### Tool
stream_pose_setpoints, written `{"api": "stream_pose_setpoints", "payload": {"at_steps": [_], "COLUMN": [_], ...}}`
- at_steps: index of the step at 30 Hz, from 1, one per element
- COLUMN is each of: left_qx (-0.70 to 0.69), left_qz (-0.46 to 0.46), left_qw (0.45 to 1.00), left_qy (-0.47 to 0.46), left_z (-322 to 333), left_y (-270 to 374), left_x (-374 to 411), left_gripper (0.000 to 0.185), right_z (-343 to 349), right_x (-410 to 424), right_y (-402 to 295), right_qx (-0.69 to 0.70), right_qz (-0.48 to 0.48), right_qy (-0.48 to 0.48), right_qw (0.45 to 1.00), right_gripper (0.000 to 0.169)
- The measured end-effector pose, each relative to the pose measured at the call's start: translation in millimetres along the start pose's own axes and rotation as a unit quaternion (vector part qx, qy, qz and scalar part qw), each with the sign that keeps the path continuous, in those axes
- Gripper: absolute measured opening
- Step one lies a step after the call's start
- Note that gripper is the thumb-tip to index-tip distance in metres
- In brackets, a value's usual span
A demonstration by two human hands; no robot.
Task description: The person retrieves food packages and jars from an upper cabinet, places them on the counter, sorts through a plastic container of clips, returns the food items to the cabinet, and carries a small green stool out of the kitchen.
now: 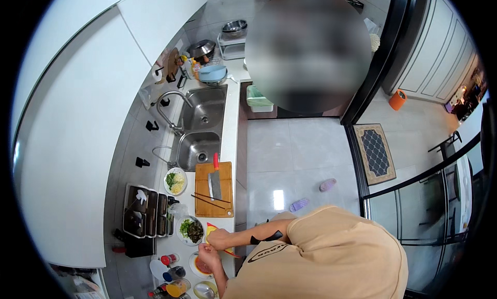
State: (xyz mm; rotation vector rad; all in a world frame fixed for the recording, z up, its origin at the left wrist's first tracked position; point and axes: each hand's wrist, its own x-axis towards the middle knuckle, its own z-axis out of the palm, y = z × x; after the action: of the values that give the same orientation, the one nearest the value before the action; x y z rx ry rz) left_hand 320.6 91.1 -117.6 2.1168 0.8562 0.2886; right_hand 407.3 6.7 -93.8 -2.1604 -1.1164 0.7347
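My right hand [219, 239] is closed over a yellow and red packet [211, 228], which shows on both sides of it. Just below, my left hand [209, 256] has its fingers drawn together, close to the right hand; what lies between them is hidden. A plate of chopped greens and dark pieces [191, 231] is left of my hands. Partly behind my left hand is a plate with red sauce [202, 266]. Farther up, a wooden cutting board [202, 172] holds a cleaver with a red handle [216, 174] and a pair of dark chopsticks [211, 200].
A plate of chopped green and pale pieces [175, 181] stands beside the board. Beyond lies a double steel sink [200, 130]. Seasoning jars [173, 273] and a bowl with a spoon [205, 290] crowd the near counter. A dark-fronted rack [149, 211] stands against the wall.
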Motion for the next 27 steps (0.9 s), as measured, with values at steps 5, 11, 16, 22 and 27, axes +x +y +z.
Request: {"api": "stream_pose_setpoints", "payload": {"at_steps": [5, 11, 16, 22, 27], "left_qx": [0.094, 0.142, 0.098, 0.084, 0.069], "left_qz": [0.080, 0.165, 0.101, 0.145, 0.139], "left_qw": [0.992, 0.975, 0.990, 0.981, 0.988], "left_qy": [0.010, -0.050, -0.005, -0.098, -0.022], "left_z": [18, 16, -5, -11, -11], "left_y": [14, 20, 29, 22, 20], "left_x": [-4, 17, 25, 34, 22], "left_gripper": [0.022, 0.032, 0.034, 0.026, 0.037], "right_z": [3, -1, -27, -18, -51], "right_x": [-7, -3, -3, 37, 28], "right_y": [25, 32, 9, 64, 36], "right_qx": [-0.075, -0.074, 0.011, -0.153, -0.218], "right_qz": [-0.012, 0.011, 0.150, 0.017, -0.022], "right_qy": [0.021, 0.100, -0.040, -0.116, -0.055], "right_qw": [0.997, 0.992, 0.988, 0.981, 0.974], "right_gripper": [0.015, 0.014, 0.033, 0.017, 0.018]}}
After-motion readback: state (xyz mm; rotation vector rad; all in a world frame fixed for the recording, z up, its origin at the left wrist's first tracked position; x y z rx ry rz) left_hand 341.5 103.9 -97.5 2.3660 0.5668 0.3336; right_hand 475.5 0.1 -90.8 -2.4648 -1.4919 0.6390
